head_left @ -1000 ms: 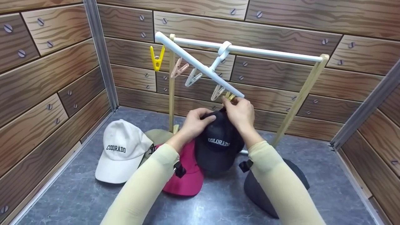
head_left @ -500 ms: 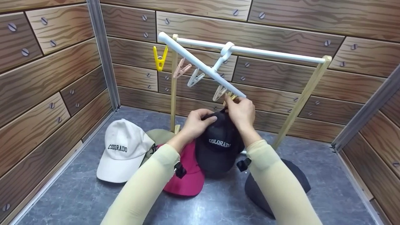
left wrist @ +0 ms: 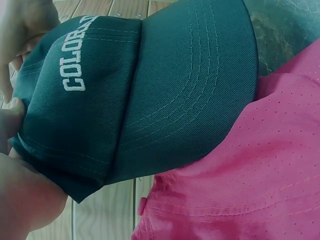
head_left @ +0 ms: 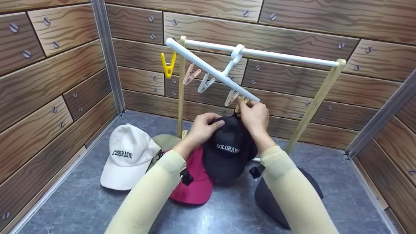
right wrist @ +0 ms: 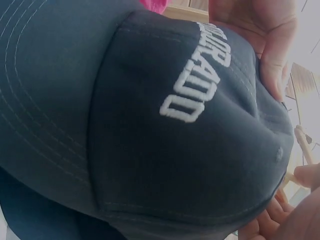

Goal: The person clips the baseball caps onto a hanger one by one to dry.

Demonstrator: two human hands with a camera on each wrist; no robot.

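A black baseball cap [head_left: 224, 162] lettered COLORADO hangs brim down under the low right end of a white clip hanger [head_left: 198, 60]. My left hand [head_left: 204, 127] pinches the cap's crown edge between thumb and fingers; in the left wrist view that thumb [left wrist: 12, 117] presses on the fabric. My right hand [head_left: 255, 117] pinches a small yellow clothespin [head_left: 242, 104] at the hanger's end, right at the top of the cap. In the right wrist view, the right fingers [right wrist: 272, 217] are close behind the cap's edge. The clothespin's tips are mostly hidden by that hand.
Yellow [head_left: 168, 66], pink [head_left: 191, 74] and white clothespins [head_left: 205, 84] hang along the hanger, which hooks over a white rail [head_left: 286, 56] on wooden posts. A white cap [head_left: 126, 156], an olive cap [head_left: 165, 142], a magenta cap [head_left: 195, 190] and a dark cap [head_left: 269, 201] lie around.
My right hand has shifted slightly right with the yellow clothespin, and the hanger's left end has dipped a little. The left hand keeps its hold on the black cap.
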